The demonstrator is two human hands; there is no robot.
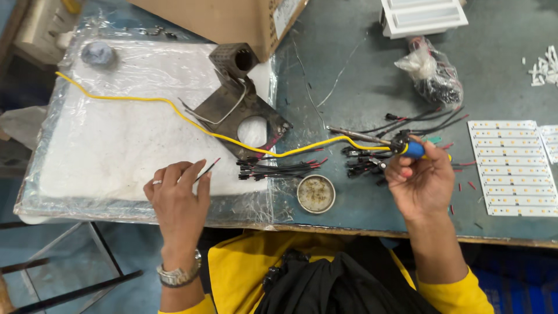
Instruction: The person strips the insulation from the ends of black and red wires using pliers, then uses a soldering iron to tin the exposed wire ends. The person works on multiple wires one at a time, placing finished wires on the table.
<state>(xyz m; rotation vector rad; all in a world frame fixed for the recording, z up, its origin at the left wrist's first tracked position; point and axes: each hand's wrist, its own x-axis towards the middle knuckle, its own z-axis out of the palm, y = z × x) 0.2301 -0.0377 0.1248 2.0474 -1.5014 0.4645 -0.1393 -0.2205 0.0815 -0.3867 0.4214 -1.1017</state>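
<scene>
My right hand [419, 180] grips a soldering iron [372, 139] by its blue handle, with the metal tip pointing left over the grey-green table. Its yellow cord [174, 110] runs left across the white foam pad [116, 139]. My left hand [179, 195] pinches a short black and red wire [207, 169] over the pad's front edge. A bundle of black and red wires [279, 168] lies between my hands. A second bunch of wires with black connectors [363, 164] lies just left of my right hand. A small round tin [315, 193] sits near the table's front edge.
A metal soldering iron stand [241, 104] sits on the pad. White LED strip boards [511, 166] lie at the right. A plastic bag of parts [433, 72], a white housing [421, 16] and a cardboard box [232, 20] stand at the back.
</scene>
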